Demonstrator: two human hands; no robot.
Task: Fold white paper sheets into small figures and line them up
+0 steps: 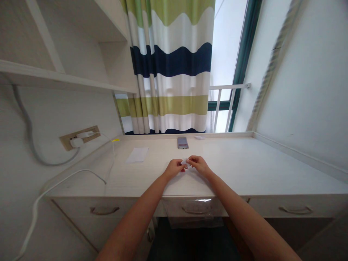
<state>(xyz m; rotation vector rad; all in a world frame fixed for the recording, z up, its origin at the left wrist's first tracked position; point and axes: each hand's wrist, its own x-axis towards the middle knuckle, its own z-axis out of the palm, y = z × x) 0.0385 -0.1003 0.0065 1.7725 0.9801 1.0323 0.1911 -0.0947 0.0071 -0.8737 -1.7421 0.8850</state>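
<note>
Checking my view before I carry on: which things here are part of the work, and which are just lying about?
In use: small white slip, held between left hand and right hand.
Lying about: white paper sheet, smartphone, plugged-in wall socket.

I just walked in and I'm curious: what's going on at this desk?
A person is pinching a small piece of white paper between their left hand and right hand, over a white desk. Farther along the desk lie a smartphone and a white sheet of paper.
</note>
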